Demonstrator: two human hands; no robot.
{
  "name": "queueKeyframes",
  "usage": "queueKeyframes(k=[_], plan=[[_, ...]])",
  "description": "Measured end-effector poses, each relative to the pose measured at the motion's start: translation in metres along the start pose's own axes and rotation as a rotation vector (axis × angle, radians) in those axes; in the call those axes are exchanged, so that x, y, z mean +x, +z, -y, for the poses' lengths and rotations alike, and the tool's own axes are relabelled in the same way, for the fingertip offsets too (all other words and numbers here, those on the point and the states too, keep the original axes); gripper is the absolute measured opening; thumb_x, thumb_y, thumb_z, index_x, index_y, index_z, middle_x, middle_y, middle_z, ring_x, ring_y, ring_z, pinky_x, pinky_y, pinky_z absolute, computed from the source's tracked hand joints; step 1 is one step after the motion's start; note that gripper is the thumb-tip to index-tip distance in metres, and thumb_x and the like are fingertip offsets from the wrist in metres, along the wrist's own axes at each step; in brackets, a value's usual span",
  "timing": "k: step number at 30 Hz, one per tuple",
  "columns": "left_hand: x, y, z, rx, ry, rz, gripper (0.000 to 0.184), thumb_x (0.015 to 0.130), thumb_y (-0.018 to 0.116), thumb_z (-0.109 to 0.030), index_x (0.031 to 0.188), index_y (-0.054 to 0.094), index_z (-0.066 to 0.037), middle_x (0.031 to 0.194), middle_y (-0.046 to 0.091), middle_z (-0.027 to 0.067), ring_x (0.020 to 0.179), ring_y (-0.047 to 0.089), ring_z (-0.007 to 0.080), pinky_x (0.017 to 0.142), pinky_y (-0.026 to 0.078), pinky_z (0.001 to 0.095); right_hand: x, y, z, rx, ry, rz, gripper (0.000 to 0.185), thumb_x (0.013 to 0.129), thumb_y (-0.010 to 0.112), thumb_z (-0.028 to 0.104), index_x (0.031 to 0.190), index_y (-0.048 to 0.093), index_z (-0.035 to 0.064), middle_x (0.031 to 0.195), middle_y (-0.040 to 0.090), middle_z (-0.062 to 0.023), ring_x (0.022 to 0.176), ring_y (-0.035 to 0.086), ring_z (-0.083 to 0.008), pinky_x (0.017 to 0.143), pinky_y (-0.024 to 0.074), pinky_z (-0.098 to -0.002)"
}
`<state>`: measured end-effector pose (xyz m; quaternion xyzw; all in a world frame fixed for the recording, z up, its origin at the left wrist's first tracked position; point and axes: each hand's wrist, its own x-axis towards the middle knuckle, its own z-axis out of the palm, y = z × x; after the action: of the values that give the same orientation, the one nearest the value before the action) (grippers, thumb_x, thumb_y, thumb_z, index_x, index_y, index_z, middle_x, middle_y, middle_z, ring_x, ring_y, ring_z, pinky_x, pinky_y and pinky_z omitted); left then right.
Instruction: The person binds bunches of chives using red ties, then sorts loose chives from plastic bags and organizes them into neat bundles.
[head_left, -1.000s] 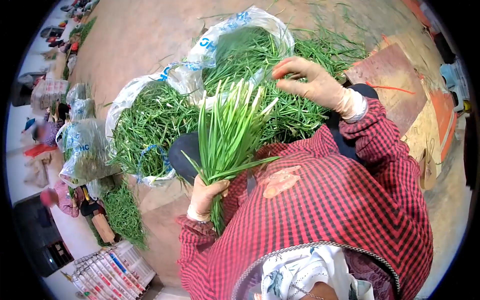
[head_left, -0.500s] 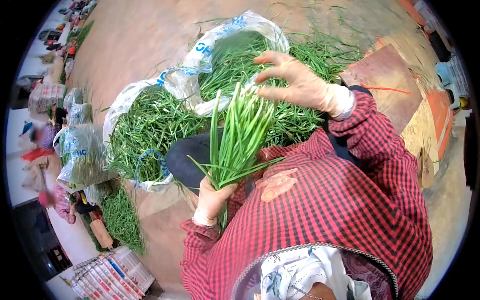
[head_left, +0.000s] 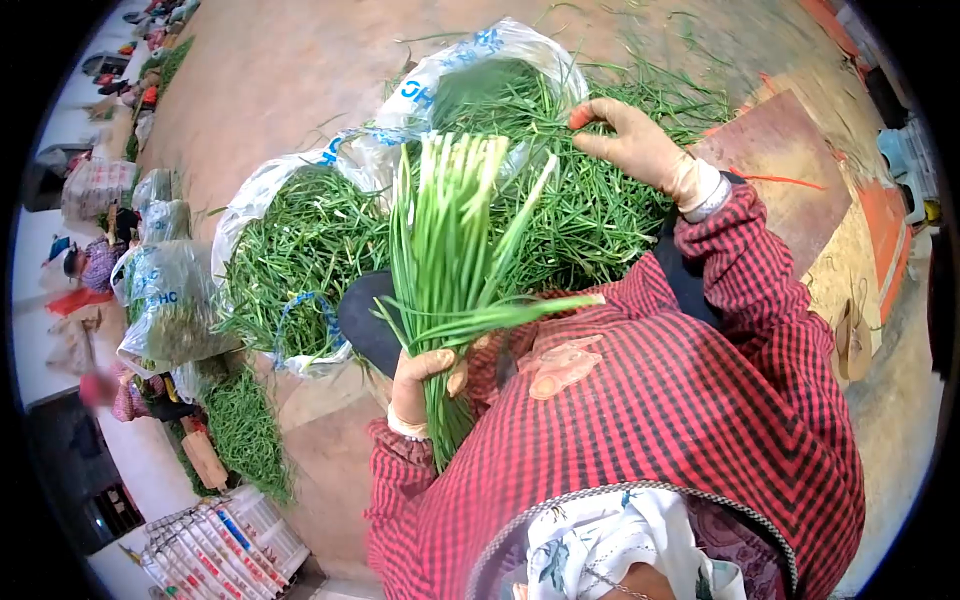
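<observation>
My left hand (head_left: 420, 385), in a pale glove, is wrapped round the lower part of a bunch of long green stalks (head_left: 450, 230). The pale ends of the bunch point up and away from me, and a few stalks stick out to the right. My right hand (head_left: 640, 155), also gloved, is raised to the right of the bunch, apart from it, with thumb and fingers curved and a gap between their tips. Beneath and beyond both hands lie loose green stalks (head_left: 590, 215) in an open clear plastic bag (head_left: 400, 100) with blue print.
More stalks (head_left: 310, 240) fill the left side. Farther left are wrapped bags (head_left: 165, 290), a green pile (head_left: 245, 430) and stacked white crates (head_left: 225, 545). Two people sit along the left. A brown board (head_left: 785, 170) lies at the right.
The bunch in my left hand has turned more upright, its pale ends closer together. My right hand was spread near the bunch's top half a second ago and has moved right, its fingers more curled.
</observation>
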<state>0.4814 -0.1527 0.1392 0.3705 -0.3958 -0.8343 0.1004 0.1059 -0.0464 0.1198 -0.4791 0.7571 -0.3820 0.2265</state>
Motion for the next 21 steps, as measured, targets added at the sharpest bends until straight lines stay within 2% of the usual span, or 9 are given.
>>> queueKeyframes(k=[2,4,8,12,14,15,18,19,21], plan=[[0.008,-0.012,-0.001,-0.112,-0.147,0.207,0.047,0.084,0.057,-0.021,0.117,0.050,0.011,0.062,0.055,0.0082,0.047,0.043,0.0125,0.048,0.035,0.0232,-0.008,0.013,0.005,0.257,0.001,-0.025,0.035,0.092,0.065,0.027,0.114,0.061,0.0012,0.111,0.063,-0.0060,0.103,0.057,-0.0123,0.091,0.0457,-0.0264],[0.009,-0.004,0.004,-0.093,-0.093,0.117,0.053,0.086,0.055,-0.029,0.118,0.049,0.014,0.056,0.051,0.0048,0.046,0.041,0.0117,0.049,0.032,0.0232,-0.009,0.009,0.018,0.331,0.087,0.174,0.035,0.093,0.063,0.029,0.115,0.062,0.0015,0.105,0.066,-0.0052,0.100,0.059,-0.0119,0.089,0.0469,-0.0269],[0.011,0.018,0.001,0.026,0.100,-0.003,0.045,0.082,0.062,-0.018,0.115,0.054,0.011,0.078,0.064,0.0130,0.050,0.048,0.0124,0.047,0.038,0.0231,-0.013,0.031,0.023,0.407,0.100,0.366,0.054,0.089,0.066,0.043,0.120,0.061,-0.0008,0.109,0.066,-0.0092,0.101,0.060,-0.0158,0.091,0.0468,-0.0292],[0.019,0.037,-0.002,0.122,0.220,-0.140,0.022,0.081,0.062,-0.001,0.103,0.061,0.003,0.074,0.061,0.0039,0.054,0.053,0.0108,0.052,0.043,0.0228,-0.007,0.042,0.025,0.508,0.170,0.473,0.074,0.090,0.064,0.047,0.136,0.045,-0.0079,0.131,0.055,-0.0175,0.122,0.051,-0.0214,0.104,0.0392,-0.0316],[0.030,0.042,0.001,0.187,0.266,-0.183,0.025,0.082,0.063,0.002,0.106,0.060,0.001,0.078,0.062,0.0034,0.058,0.055,0.0104,0.054,0.044,0.0222,-0.010,0.057,0.023,0.801,0.139,0.529,0.074,0.092,0.062,0.043,0.143,0.035,-0.0029,0.129,0.057,-0.0137,0.121,0.052,-0.0195,0.102,0.0390,-0.0305],[0.042,0.040,0.009,0.238,0.289,-0.181,0.030,0.082,0.065,0.000,0.112,0.057,0.000,0.085,0.064,0.0028,0.062,0.055,0.0089,0.056,0.045,0.0210,-0.003,0.059,0.036,0.614,0.055,0.503,0.088,0.087,0.064,0.052,0.146,0.030,-0.0045,0.141,0.045,-0.0193,0.128,0.045,-0.0241,0.108,0.0347,-0.0332],[0.081,0.047,0.016,0.929,0.776,-0.228,0.069,0.076,0.069,-0.007,0.140,0.041,-0.005,0.097,0.067,0.0176,0.074,0.067,0.0284,0.063,0.052,0.0356,-0.003,0.075,0.059,0.866,-0.100,0.472,0.098,0.084,0.067,0.054,0.150,0.018,0.0004,0.148,0.033,-0.0194,0.137,0.031,-0.0273,0.114,0.0240,-0.0368],[0.074,0.058,0.011,1.220,0.551,-0.343,0.091,0.071,0.071,-0.009,0.149,0.025,-0.009,0.106,0.063,0.0233,0.083,0.066,0.0349,0.066,0.053,0.0419,-0.001,0.082,0.056,0.864,-0.079,0.452,0.100,0.082,0.069,0.054,0.150,0.018,0.0010,0.148,0.033,-0.0186,0.137,0.031,-0.0269,0.114,0.0242,-0.0374],[0.092,0.075,0.010,1.408,0.620,-0.341,0.084,0.076,0.070,-0.010,0.148,0.026,-0.002,0.123,0.057,0.0208,0.086,0.067,0.0345,0.070,0.054,0.0378,-0.005,0.077,0.066,0.926,0.070,0.414,0.099,0.076,0.078,0.049,0.146,0.026,0.0027,0.142,0.040,-0.0152,0.132,0.036,-0.0238,0.111,0.0282,-0.0379]])
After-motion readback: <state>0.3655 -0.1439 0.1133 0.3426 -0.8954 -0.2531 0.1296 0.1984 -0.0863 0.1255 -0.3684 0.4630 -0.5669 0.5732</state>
